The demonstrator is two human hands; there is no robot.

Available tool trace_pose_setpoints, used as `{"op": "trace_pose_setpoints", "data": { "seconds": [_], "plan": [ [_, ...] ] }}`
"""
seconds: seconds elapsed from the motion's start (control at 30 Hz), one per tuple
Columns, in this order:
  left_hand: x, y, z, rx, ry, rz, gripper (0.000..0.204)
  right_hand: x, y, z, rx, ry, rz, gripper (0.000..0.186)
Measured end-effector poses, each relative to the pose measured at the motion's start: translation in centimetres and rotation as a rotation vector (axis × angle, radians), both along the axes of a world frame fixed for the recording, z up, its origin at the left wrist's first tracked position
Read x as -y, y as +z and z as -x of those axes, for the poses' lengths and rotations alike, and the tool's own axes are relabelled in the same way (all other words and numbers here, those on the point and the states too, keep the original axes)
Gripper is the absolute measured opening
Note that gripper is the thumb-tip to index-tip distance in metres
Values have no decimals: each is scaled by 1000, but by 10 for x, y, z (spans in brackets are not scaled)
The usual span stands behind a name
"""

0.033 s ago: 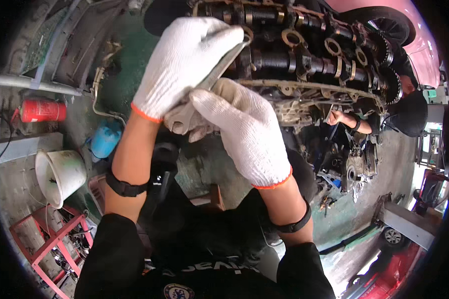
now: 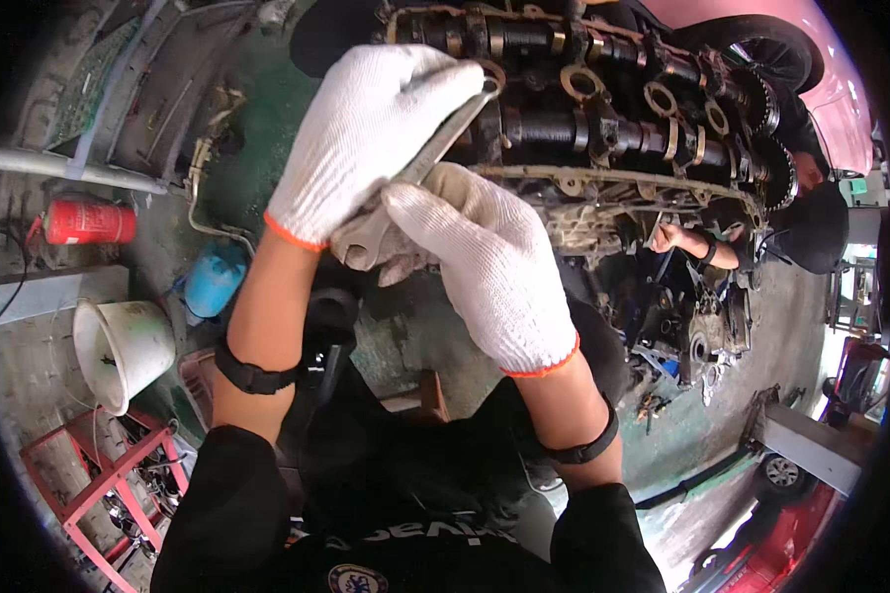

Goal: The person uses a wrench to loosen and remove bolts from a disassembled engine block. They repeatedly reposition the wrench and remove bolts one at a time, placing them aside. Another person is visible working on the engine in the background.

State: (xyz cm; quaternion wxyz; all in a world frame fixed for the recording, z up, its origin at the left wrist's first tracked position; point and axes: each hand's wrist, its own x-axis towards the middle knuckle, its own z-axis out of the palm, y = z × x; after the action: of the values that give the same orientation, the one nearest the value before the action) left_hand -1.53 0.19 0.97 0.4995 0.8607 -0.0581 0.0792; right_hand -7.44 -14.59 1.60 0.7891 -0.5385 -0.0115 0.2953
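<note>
My left hand (image 2: 371,133), in a white knit glove with an orange cuff, is closed near the upper end of a long metal wrench (image 2: 449,136). My right hand (image 2: 499,272), gloved the same way, grips the wrench lower down. Its thumb lies along the shank and its fingers curl underneath. The wrench slants from lower left to upper right, its upper tip overlapping the near left corner of an opened engine (image 2: 539,128) with camshafts exposed. Whether that tip touches the engine I cannot tell. Part of the shank is hidden by the gloves.
Another person's hand (image 2: 668,237) works low beside the engine at right, near loose engine parts (image 2: 707,331). To the left are a red fire extinguisher (image 2: 91,222), a blue container (image 2: 213,282), a white bucket (image 2: 138,351) and a red metal frame (image 2: 94,474). A pink car (image 2: 841,74) stands behind.
</note>
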Motion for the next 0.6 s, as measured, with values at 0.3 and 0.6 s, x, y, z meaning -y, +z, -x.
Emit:
{"op": "trace_pose_setpoints", "data": {
  "seconds": [0.3, 0.6],
  "plan": [
    [-8, -4, 4, -3, 8, 163, 30, -9, -6, -3, -52, -33, -105, 20],
    [-2, -4, -3, 89, 134, 164, 64, -21, -16, 2, -214, -212, -249, 13]
  ]
}}
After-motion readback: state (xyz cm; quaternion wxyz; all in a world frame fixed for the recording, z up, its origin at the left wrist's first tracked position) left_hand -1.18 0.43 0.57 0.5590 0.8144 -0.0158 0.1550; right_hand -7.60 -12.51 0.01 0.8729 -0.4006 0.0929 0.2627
